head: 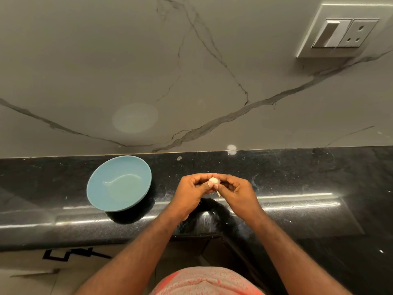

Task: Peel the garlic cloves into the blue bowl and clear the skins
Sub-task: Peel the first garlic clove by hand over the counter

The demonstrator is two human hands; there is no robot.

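Observation:
A pale garlic clove (214, 180) is held above the black counter between both hands. My left hand (191, 192) pinches it from the left with thumb and fingers, and my right hand (236, 191) pinches it from the right. A thin strip of skin (217, 193) hangs down below the clove. The blue bowl (119, 183) stands on the counter to the left of my hands, tilted toward me, with nothing visible inside.
The black stone counter (297, 188) runs left to right, with small pale flecks scattered on it. A marble wall (191, 71) rises behind it, carrying a switch and socket plate (342, 33) at top right. The counter's front edge lies below my wrists.

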